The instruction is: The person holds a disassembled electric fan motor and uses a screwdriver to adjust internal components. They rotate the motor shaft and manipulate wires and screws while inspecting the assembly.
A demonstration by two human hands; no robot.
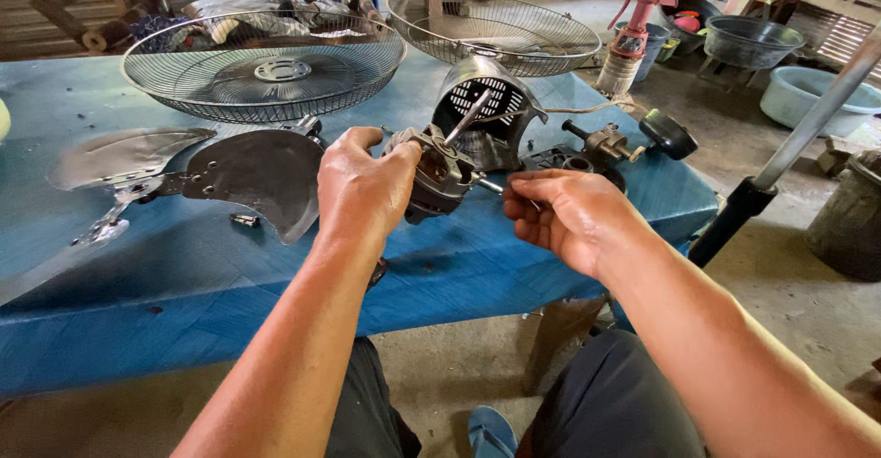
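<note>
My left hand (365, 187) grips a grey fan motor (440, 172) just above the blue table (184, 274), its steel shaft (470, 115) pointing up and away. My right hand (564, 210) is just right of the motor, fingers curled at a thin rod end sticking out of the motor's side. Behind the motor lies the dark slotted motor housing (491, 109). A metal fan blade set (248, 169) lies flat on the table left of my left hand.
Two round wire fan guards (262, 63) (496, 27) rest at the table's far side. A black knob and gear piece (615, 141) lie at the right edge. A fan stand pole (789, 146) leans at right. Basins and buckets (748, 40) stand on the concrete floor.
</note>
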